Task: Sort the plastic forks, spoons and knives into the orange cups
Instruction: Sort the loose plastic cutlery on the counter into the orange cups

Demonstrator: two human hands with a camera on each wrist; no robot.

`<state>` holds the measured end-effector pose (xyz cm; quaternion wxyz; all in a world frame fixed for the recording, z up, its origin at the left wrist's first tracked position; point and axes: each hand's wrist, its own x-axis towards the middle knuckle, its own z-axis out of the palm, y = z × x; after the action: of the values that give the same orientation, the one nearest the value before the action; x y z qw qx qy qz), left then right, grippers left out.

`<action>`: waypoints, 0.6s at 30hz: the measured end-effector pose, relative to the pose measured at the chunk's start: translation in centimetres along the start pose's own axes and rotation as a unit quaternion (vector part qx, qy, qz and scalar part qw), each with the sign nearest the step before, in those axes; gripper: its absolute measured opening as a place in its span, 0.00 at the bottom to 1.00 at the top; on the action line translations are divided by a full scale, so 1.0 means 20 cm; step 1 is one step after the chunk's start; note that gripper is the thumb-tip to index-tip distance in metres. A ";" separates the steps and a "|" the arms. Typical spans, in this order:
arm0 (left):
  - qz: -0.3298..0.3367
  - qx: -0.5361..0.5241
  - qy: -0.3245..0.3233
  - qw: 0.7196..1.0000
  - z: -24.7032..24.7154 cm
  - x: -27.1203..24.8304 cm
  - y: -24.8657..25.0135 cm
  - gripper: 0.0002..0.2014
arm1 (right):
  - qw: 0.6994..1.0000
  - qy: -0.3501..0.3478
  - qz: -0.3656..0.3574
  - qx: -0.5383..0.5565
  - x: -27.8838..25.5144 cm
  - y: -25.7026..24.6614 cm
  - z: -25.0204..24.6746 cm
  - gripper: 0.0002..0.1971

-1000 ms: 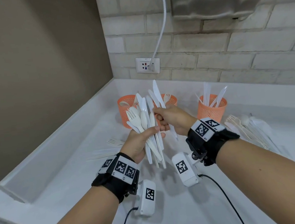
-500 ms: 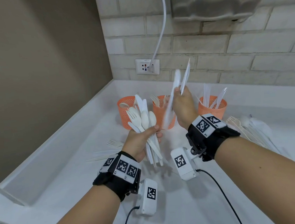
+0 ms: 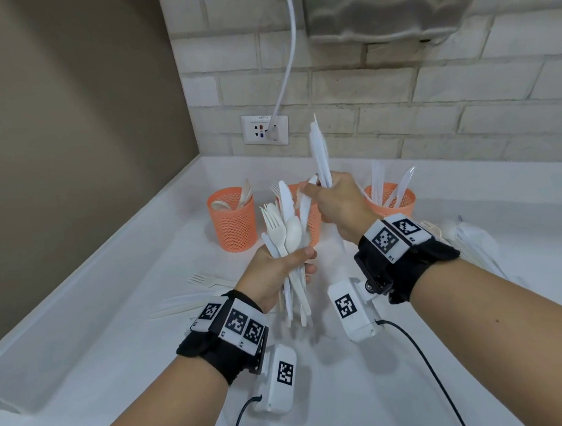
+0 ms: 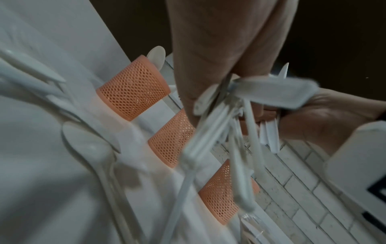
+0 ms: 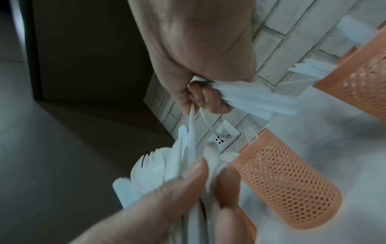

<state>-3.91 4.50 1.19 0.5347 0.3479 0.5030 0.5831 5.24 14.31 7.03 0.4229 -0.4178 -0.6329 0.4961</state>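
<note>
Head view shows the left hand (image 3: pixel 275 274) gripping a bundle of cutlery (image 3: pixel 287 243). Right hand (image 3: pixel 337 208) clutches upright knives (image 3: pixel 320 155) just above the middle cup (image 3: pixel 312 217).

Perforated plastic cups (image 3: pixel 233 223), matt counter (image 3: pixel 113 329)

The head view is evenly and softly lit, sharp in the middle, with straight lines bowing toward the edges. The white bench (image 3: pixel 120 329) carries only faint, diffuse shadows. Both wrist views are dimmer and smeared. The cutlery (image 4: pixel 211 132) nearest the left wrist lens is out of focus, and the wall (image 5: pixel 73 57) in the right wrist view falls into deep shade.
</note>
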 end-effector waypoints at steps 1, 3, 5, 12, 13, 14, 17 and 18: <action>0.000 0.006 0.000 1.000 0.01 0.01 0.00 0.06 | 1.000 -0.009 0.005 -0.003 0.00 0.00 -0.01 0.11; 0.004 0.027 0.002 1.000 0.03 0.02 -0.01 0.08 | 0.998 -0.057 0.009 -0.035 -0.02 0.02 -0.03 0.11; 0.010 0.050 0.005 0.999 0.06 0.04 -0.01 0.11 | 0.993 -0.091 0.003 -0.071 -0.05 0.05 -0.04 0.10; 0.007 0.070 -0.028 0.997 0.12 0.06 -0.02 0.13 | 0.998 0.005 0.014 -0.062 -0.01 0.09 -0.10 0.13; 0.007 0.068 -0.032 0.997 0.13 0.06 -0.02 0.11 | 0.998 0.014 0.011 -0.052 0.00 0.09 -0.12 0.12; 0.008 0.066 -0.033 0.997 0.14 0.07 -0.02 0.10 | 0.999 0.015 0.007 -0.042 0.00 0.09 -0.13 0.12; 0.015 0.077 -0.034 0.996 0.16 0.09 -0.03 0.14 | 1.000 0.009 -0.016 -0.024 -0.01 0.10 -0.15 0.10; 0.020 0.085 -0.036 0.995 0.16 0.09 -0.03 0.16 | 0.999 0.007 -0.026 -0.027 -0.01 0.11 -0.14 0.07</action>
<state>-1.07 6.98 1.10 0.5092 0.4233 0.5241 0.5356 8.29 15.25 5.25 0.4286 -0.4162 -0.6537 0.4646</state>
